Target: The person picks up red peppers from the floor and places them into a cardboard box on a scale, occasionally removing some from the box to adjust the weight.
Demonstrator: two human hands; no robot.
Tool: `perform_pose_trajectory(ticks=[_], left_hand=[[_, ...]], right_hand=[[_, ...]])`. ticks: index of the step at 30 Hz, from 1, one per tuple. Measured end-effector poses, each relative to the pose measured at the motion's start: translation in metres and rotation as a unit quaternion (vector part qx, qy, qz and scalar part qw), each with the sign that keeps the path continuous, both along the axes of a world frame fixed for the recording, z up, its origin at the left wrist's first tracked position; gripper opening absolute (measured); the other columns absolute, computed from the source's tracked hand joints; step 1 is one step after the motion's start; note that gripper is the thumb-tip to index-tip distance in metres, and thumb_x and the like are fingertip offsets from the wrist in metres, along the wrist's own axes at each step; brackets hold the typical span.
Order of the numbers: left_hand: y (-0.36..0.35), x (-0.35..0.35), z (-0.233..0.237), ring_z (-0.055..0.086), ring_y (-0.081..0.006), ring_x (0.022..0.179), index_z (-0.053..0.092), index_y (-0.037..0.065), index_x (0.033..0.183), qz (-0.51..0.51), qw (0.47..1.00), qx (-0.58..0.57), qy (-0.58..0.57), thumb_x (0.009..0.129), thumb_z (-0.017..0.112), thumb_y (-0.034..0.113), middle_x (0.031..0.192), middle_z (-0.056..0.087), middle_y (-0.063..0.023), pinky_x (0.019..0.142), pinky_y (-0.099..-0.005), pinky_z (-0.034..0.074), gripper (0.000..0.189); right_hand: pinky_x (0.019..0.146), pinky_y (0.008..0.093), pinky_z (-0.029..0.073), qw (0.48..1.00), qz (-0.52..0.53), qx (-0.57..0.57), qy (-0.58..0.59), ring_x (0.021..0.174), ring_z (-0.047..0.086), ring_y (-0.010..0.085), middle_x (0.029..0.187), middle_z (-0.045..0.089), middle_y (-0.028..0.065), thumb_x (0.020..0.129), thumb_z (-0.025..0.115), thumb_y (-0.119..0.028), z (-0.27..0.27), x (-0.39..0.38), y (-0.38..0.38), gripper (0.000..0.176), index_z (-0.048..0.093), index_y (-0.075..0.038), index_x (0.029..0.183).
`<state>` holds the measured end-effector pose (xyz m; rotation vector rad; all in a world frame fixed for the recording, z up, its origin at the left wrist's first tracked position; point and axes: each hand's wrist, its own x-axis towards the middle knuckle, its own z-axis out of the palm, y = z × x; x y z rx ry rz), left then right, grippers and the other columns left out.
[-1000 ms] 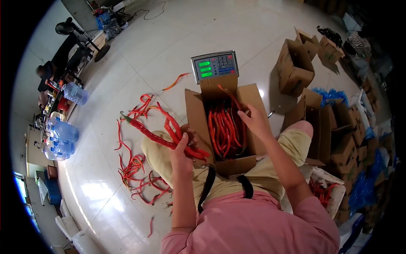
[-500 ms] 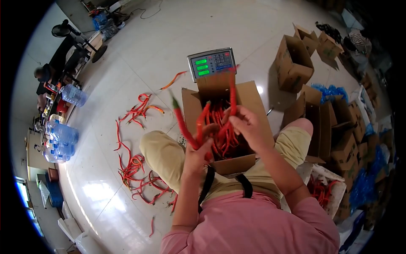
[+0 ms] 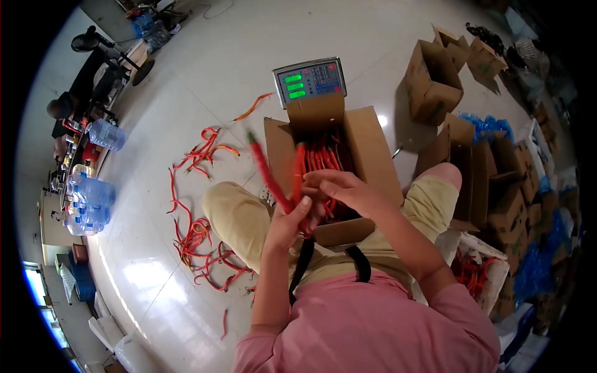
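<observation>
My left hand (image 3: 289,225) is closed around several long red chili peppers (image 3: 266,169), their green stem ends pointing up and away. One upright pepper among them is smeared by motion. My right hand (image 3: 345,189) is just beside the left, its bent fingertips on that pepper; the exact grip is partly hidden. Below both hands, between my knees, an open cardboard box (image 3: 376,146) holds many red chili peppers (image 3: 324,155), lying roughly side by side. A digital scale display (image 3: 311,82) with green-lit readouts stands behind the box's far flap.
Loose chili peppers (image 3: 196,239) lie on the tiled floor to the left. At right stand several open cardboard boxes (image 3: 429,93), blue plastic bags (image 3: 538,267) and a white foam box (image 3: 494,286) with peppers. Large water bottles (image 3: 90,199) and a person (image 3: 62,112) are far left.
The pepper held up in my right hand no longer shows there. That hand has moved left and down to the peppers in my left hand, which still holds its bunch.
</observation>
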<state>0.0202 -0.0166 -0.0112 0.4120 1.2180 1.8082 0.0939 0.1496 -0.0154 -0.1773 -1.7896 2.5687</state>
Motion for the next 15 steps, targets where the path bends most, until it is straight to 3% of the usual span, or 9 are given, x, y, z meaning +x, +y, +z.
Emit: perform_pose_trajectory(ticks=[2, 5, 6, 9, 13, 15], left_hand=[[0.006, 0.007, 0.002, 0.052, -0.0106, 0.058, 0.05, 0.001, 0.11, -0.067, 0.997, -0.024, -0.008, 0.09, 0.053, 0.022, 0.077, 0.058, -0.0039, 0.051, -0.0217, 0.041, 0.029], [0.016, 0.015, -0.008, 0.056, -0.0116, 0.075, 0.047, 0.001, 0.118, -0.038, 0.999, -0.02, -0.002, 0.09, 0.053, 0.022, 0.089, 0.059, -0.0041, 0.064, -0.024, 0.046, 0.036], [0.016, 0.016, -0.011, 0.055, -0.0135, 0.093, 0.043, 0.001, 0.125, -0.029, 0.998, -0.046, -0.017, 0.09, 0.053, 0.02, 0.102, 0.058, -0.0053, 0.078, -0.0277, 0.046, 0.04], [0.024, 0.011, -0.02, 0.054, -0.0165, 0.101, 0.04, 0.001, 0.129, 0.051, 0.998, 0.003, 0.021, 0.091, 0.051, 0.016, 0.108, 0.058, -0.0077, 0.083, -0.0305, 0.046, 0.043], [0.019, -0.001, -0.015, 0.057, -0.0108, 0.079, 0.045, 0.003, 0.124, 0.095, 0.994, -0.055, -0.019, 0.09, 0.049, 0.012, 0.104, 0.059, -0.0065, 0.059, -0.0216, 0.044, 0.036], [0.017, -0.001, -0.017, 0.052, -0.0079, 0.065, 0.04, 0.004, 0.128, 0.09, 0.995, -0.039, -0.032, 0.089, 0.049, 0.01, 0.097, 0.059, -0.0071, 0.048, -0.0168, 0.036, 0.04]], right_hand=[[0.073, 0.0229, 0.045, 0.999, 0.024, -0.043, -0.014, 0.082, 0.055, 0.0082, 0.092, 0.06, 0.0024, 0.091, 0.053, -0.018, 0.005, 0.001, -0.006, 0.03, 0.053, -0.001, 0.115], [0.069, 0.0219, 0.045, 0.997, -0.053, 0.04, 0.031, 0.076, 0.055, 0.0069, 0.087, 0.06, 0.0014, 0.09, 0.051, -0.014, 0.013, 0.001, -0.006, 0.026, 0.054, -0.001, 0.113], [0.069, 0.0208, 0.044, 0.994, -0.099, 0.043, 0.0, 0.076, 0.054, 0.0069, 0.087, 0.06, 0.0024, 0.091, 0.049, -0.011, 0.025, 0.004, -0.008, 0.024, 0.053, -0.001, 0.112], [0.068, 0.0202, 0.044, 0.987, -0.144, 0.041, 0.05, 0.076, 0.054, 0.0066, 0.087, 0.06, 0.0028, 0.091, 0.049, -0.012, 0.02, 0.003, 0.005, 0.025, 0.053, 0.0, 0.112], [0.067, 0.0202, 0.044, 0.99, -0.137, 0.042, 0.017, 0.073, 0.052, 0.0062, 0.089, 0.06, 0.004, 0.092, 0.048, -0.014, 0.021, 0.005, 0.018, 0.028, 0.051, -0.001, 0.116], [0.066, 0.0206, 0.044, 0.99, -0.141, 0.011, 0.01, 0.072, 0.051, 0.0074, 0.089, 0.06, 0.0044, 0.092, 0.047, -0.014, 0.021, 0.006, 0.019, 0.03, 0.05, -0.001, 0.119]])
